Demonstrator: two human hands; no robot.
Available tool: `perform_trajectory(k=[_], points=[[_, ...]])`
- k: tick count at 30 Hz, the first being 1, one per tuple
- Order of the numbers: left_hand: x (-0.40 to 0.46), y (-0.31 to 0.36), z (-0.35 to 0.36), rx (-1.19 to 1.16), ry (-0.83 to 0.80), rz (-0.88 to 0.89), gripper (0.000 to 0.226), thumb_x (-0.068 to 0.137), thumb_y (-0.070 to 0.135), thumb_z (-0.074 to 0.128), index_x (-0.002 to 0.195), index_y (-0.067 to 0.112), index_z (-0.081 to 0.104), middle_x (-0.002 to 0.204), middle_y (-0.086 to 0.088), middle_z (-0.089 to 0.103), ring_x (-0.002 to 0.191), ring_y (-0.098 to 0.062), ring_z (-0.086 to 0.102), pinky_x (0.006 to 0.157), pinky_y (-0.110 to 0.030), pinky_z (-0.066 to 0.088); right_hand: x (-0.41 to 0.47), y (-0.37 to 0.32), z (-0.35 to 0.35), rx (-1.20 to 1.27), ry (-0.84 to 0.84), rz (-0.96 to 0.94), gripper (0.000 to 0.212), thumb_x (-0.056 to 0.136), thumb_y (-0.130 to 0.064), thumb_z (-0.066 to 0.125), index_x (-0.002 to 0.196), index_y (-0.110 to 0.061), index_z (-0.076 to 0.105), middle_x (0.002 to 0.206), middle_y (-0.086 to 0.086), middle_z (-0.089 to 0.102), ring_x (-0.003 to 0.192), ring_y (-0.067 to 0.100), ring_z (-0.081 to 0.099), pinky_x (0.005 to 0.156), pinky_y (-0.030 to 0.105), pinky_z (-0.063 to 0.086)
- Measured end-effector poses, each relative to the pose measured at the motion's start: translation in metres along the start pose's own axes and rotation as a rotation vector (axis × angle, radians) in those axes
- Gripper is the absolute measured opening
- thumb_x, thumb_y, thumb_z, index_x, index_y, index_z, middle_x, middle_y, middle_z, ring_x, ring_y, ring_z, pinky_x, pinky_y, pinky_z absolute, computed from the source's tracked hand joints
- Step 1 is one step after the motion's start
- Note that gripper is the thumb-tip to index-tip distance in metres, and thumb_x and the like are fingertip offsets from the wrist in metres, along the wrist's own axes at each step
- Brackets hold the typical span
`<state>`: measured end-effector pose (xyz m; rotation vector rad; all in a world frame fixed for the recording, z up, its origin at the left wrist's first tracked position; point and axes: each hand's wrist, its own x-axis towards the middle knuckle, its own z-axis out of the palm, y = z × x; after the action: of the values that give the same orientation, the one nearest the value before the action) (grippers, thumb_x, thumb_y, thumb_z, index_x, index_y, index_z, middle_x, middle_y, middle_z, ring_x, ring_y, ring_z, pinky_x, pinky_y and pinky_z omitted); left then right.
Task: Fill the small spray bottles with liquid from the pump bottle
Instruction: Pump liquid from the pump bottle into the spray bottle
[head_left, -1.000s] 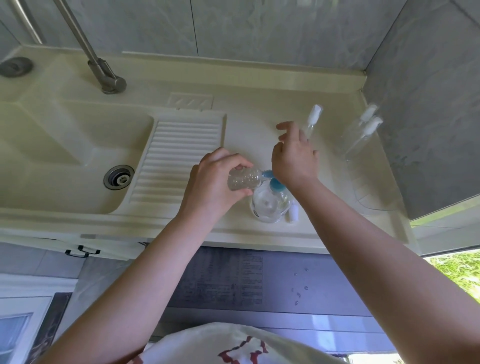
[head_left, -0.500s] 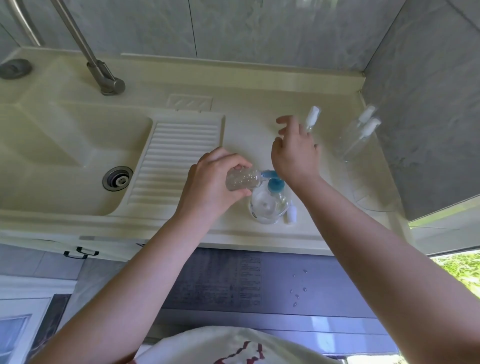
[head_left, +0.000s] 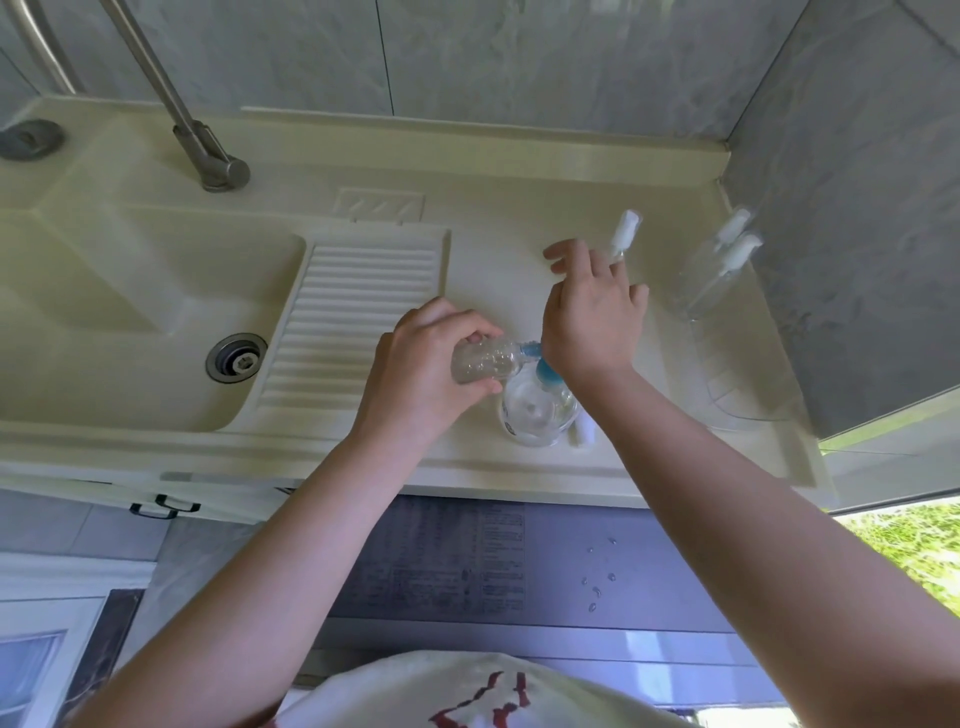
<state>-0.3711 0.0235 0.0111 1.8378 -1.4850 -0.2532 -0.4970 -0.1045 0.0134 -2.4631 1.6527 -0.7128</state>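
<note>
On the cream surface (head_left: 519, 171) beside the sink (head_left: 130, 332), our left hand (head_left: 421, 364) gripped a small spray bottle (head_left: 483, 359) tilted at the blue nozzle of the pump bottle (head_left: 537, 408). Our right hand (head_left: 592, 317) pressed the pump, fingers loosely spread. The bottle's label was unreadable.

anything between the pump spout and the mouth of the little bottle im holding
Nothing visible. The left hand holds the small spray bottle tipped sideways, its mouth right at the pump bottle's blue spout. The right hand presses the pump from above.
</note>
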Motion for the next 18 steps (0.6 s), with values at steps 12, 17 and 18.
perform_trajectory(k=[12, 17, 18], points=[[-0.001, 0.001, -0.003, -0.005, -0.014, -0.043, 0.050, 0.054, 0.024, 0.093, 0.098, 0.033, 0.073, 0.094, 0.013, 0.058, 0.085, -0.012, 0.059, 0.081, -0.039, 0.053, -0.003, -0.008, 0.002, -0.107, 0.147, -0.152, 0.045, 0.075, -0.003, 0.050, 0.112, -0.025, 0.063, 0.100, -0.004, 0.067, 0.087, 0.029, 0.054, 0.069, 0.033, 0.013], [-0.002, 0.004, -0.005, -0.028, 0.000, -0.047, 0.049, 0.054, 0.024, 0.094, 0.097, 0.033, 0.072, 0.093, 0.012, 0.059, 0.082, -0.008, 0.058, 0.081, -0.035, 0.052, 0.004, -0.012, -0.010, -0.081, 0.153, -0.142, 0.052, 0.078, 0.001, 0.049, 0.121, -0.026, 0.059, 0.108, -0.005, 0.066, 0.094, 0.028, 0.054, 0.073, 0.034, 0.019], [-0.002, 0.004, -0.004, -0.030, 0.003, -0.047, 0.049, 0.054, 0.024, 0.094, 0.097, 0.034, 0.072, 0.093, 0.012, 0.060, 0.081, -0.007, 0.058, 0.081, -0.035, 0.052, 0.004, -0.013, -0.010, -0.056, 0.141, -0.140, 0.053, 0.078, 0.003, 0.048, 0.121, -0.026, 0.059, 0.110, -0.005, 0.065, 0.095, 0.028, 0.054, 0.073, 0.034, 0.021]])
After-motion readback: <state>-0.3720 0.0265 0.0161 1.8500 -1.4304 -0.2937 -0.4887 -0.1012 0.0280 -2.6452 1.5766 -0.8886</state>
